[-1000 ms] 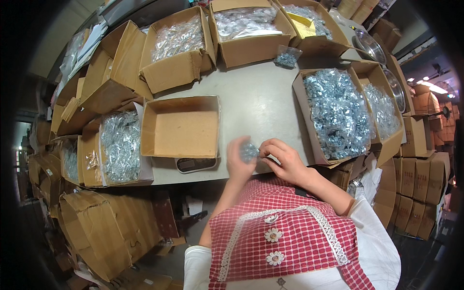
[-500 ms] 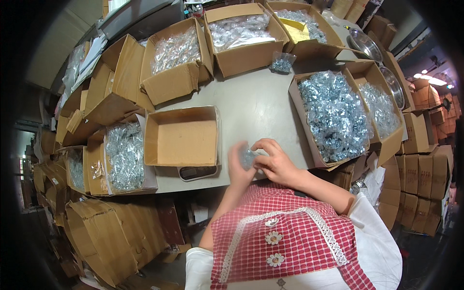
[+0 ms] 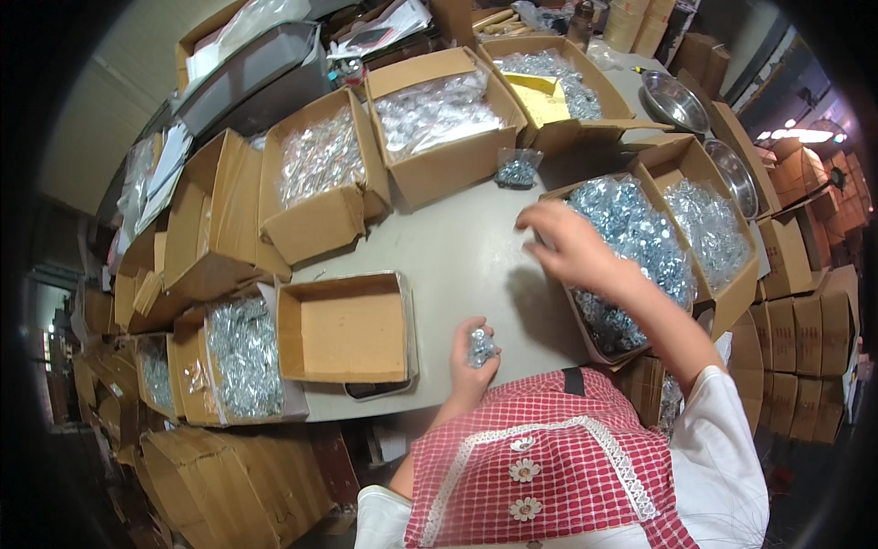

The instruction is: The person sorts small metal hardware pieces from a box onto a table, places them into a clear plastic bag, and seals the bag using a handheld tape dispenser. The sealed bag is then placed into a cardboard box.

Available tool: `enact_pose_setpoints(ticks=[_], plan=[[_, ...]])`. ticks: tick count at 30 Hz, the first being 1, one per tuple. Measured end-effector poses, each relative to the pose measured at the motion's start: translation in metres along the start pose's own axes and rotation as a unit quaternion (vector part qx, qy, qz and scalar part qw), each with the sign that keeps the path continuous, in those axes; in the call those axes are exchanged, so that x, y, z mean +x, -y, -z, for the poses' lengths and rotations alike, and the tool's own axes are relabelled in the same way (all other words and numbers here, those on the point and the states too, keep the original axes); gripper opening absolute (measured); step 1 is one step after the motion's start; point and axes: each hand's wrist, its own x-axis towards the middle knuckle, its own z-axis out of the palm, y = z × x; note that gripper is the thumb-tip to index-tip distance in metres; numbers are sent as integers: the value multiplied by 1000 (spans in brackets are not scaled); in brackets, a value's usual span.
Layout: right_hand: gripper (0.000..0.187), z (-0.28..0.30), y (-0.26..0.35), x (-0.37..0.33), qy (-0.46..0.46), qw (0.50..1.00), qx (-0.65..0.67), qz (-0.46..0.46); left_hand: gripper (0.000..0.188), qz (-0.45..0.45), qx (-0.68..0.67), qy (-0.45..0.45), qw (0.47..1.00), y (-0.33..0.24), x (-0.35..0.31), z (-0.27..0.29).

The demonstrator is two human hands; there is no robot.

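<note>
My left hand [image 3: 471,366] is near the table's front edge, its fingers closed around a small clear plastic bag of shiny metal hardware [image 3: 481,347]. My right hand [image 3: 574,245] hovers over the left wall of the large carton of bagged bluish metal parts [image 3: 631,215]. Its fingers are bent and apart from the thumb, with nothing visible between them. Beyond that hand, a small clear bag of dark bluish hardware [image 3: 519,171] lies alone on the table. An open, empty cardboard box [image 3: 347,334] stands left of my left hand.
Along the back stand cartons of bagged metal parts [image 3: 320,160], one with a yellow paper [image 3: 540,99]. More bagged pieces [image 3: 245,357] fill a box at left. A dark-framed device [image 3: 378,391] is partly under the empty box. Metal bowls [image 3: 675,101] sit at far right.
My right hand has left my left hand and moved up and right toward the large carton. The left hand keeps the small bag and sits slightly lower. The view has shifted.
</note>
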Motion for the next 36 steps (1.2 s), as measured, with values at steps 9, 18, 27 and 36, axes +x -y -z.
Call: enact_pose_setpoints(ticks=[9, 18, 27, 36], plan=[[61, 36, -116, 42, 182, 939, -146, -254, 58, 46, -24, 45, 998, -15, 51, -4], [31, 37, -64, 68, 234, 945, -189, -129, 51, 75, -12, 96, 992, -22, 49, 6], [19, -49, -102, 161, 123, 964, -221, 83, 74, -17, 37, 80, 996, -22, 49, 4], [57, -87, -114, 126, 149, 916, -371, 24, 82, -79, 29, 35, 996, -9, 49, 0]])
